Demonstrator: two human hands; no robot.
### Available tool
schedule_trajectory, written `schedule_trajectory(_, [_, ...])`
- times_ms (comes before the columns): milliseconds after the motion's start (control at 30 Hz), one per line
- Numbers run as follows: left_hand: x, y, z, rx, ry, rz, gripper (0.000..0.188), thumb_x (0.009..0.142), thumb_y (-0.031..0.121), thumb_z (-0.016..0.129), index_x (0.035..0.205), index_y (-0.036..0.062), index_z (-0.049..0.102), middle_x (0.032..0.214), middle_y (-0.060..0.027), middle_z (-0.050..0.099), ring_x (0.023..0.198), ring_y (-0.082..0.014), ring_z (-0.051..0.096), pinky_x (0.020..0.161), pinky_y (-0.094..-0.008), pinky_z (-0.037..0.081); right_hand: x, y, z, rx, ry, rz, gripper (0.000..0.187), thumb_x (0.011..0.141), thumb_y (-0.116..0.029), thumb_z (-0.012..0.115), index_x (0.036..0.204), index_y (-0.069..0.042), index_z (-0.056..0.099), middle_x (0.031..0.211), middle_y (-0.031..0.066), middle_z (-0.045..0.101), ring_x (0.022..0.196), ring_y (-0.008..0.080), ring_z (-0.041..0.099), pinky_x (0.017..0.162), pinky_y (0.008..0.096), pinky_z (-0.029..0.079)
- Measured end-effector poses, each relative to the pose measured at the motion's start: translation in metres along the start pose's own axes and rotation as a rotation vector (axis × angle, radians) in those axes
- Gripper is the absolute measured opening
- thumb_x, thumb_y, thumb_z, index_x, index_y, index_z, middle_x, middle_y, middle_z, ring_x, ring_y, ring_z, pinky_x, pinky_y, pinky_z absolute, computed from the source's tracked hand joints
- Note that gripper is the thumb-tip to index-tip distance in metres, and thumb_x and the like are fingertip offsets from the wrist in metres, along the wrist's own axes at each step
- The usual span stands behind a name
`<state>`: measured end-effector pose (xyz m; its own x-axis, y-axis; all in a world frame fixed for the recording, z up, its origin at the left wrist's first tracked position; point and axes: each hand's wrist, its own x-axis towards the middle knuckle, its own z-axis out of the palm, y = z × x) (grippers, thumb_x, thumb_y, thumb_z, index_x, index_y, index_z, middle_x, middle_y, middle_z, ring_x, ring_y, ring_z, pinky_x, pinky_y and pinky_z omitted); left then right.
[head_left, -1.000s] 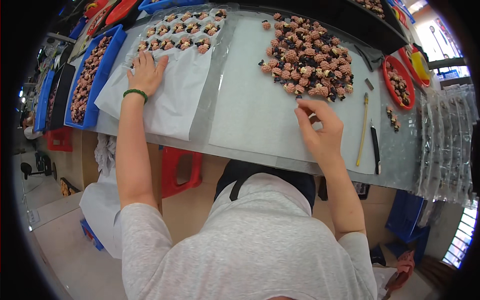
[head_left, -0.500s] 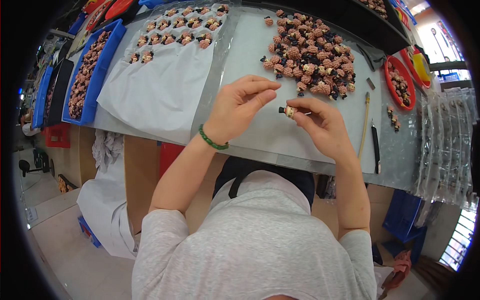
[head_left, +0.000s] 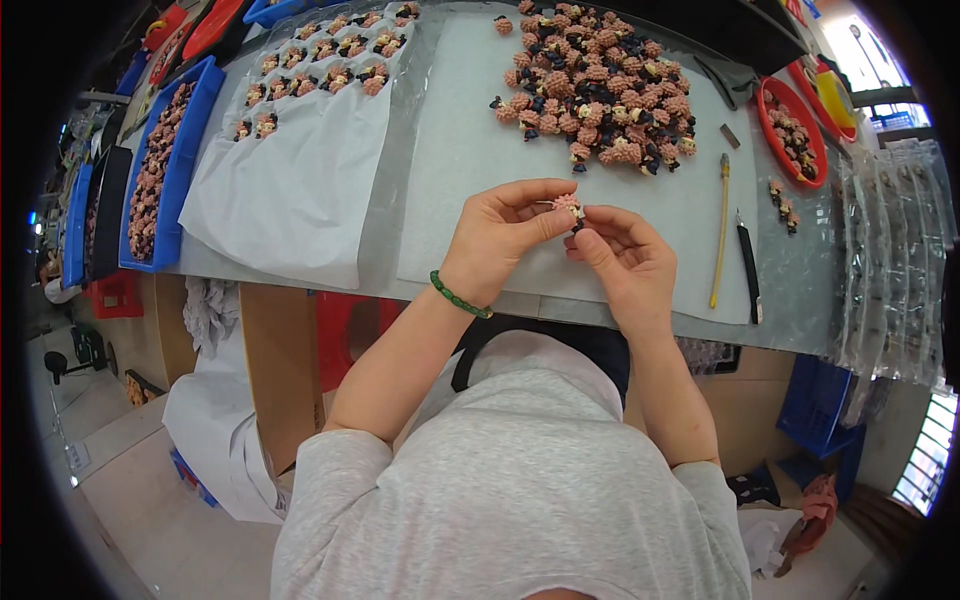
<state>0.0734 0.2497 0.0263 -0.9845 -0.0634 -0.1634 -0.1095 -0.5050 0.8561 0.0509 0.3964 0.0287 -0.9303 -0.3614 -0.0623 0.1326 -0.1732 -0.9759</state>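
A small figurine (head_left: 568, 205) with a pink, bumpy head and a dark lower part is between my hands, above the pale work mat (head_left: 460, 160). My left hand (head_left: 505, 232), with a green bead bracelet (head_left: 460, 298) at the wrist, pinches it between thumb and index finger. From the other side, the thumb and fingertips of my right hand (head_left: 632, 262) close on its dark lower end. Fingers partly cover the figurine. Beyond my hands lies a large heap of similar pink and dark figurines (head_left: 600, 90).
White sheeting (head_left: 290, 190) at the left carries rows of figurines. Beside it stands a full blue tray (head_left: 205, 130). To the right are a thin yellow-handled brush (head_left: 720, 235), a black pen-like tool (head_left: 748, 270), a red bowl (head_left: 818, 150) of figurines and clear plastic packs (head_left: 890, 260).
The figurine has turned in my hands, its pink head now upward. My left hand has come in and taken hold of it. The head view has shifted slightly.
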Motion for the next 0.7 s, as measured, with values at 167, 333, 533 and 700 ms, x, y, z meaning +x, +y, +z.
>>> schedule_trajectory(167, [-0.001, 0.0, -0.003, 0.01, 0.019, -0.049, 0.022, 0.083, 0.006, 0.055, 0.102, -0.0043, 0.055, 0.091, -0.0093, 0.06, 0.084, -0.0147, 0.057, 0.077, -0.0281, 0.047, -0.005, 0.006, 0.004, 0.077, 0.026, -0.089, 0.025, 0.078, 0.003, 0.057, 0.102, 0.007, 0.051, 0.091, 0.0139, 0.058, 0.079, 0.0173, 0.059, 0.071, 0.027, 0.051])
schedule_trajectory(333, [-0.002, 0.0, 0.001, -0.173, 0.023, -0.05, 0.021, 0.082, 0.008, 0.055, 0.1, -0.0041, 0.057, 0.09, -0.01, 0.061, 0.082, -0.0152, 0.058, 0.076, -0.0276, 0.049, -0.008, 0.007, 0.007, -0.2, 0.081, -0.291, 0.029, 0.075, 0.007, 0.059, 0.103, 0.006, 0.051, 0.093, 0.0127, 0.056, 0.082, 0.0161, 0.058, 0.074, 0.0264, 0.05])
schedule_trajectory(533, [-0.005, -0.001, 0.0, -0.277, -0.017, -0.112, 0.022, 0.083, 0.006, 0.053, 0.102, -0.0043, 0.055, 0.098, -0.0113, 0.059, 0.091, -0.0166, 0.057, 0.079, -0.0283, 0.047, -0.001, 0.013, 0.003, -0.501, 0.107, -0.621, 0.03, 0.071, 0.008, 0.063, 0.099, 0.004, 0.054, 0.091, 0.0112, 0.057, 0.08, 0.0154, 0.058, 0.071, 0.0248, 0.051])
schedule_trajectory(700, [-0.004, -0.001, -0.004, -0.208, 0.043, -0.079, 0.023, 0.084, 0.006, 0.052, 0.105, -0.0034, 0.052, 0.098, -0.0104, 0.058, 0.088, -0.0165, 0.058, 0.079, -0.0288, 0.048, 0.012, 0.001, 0.004, -0.574, -0.017, -0.669, 0.022, 0.07, 0.004, 0.065, 0.091, 0.003, 0.058, 0.081, 0.0109, 0.059, 0.073, 0.0154, 0.06, 0.063, 0.025, 0.051])
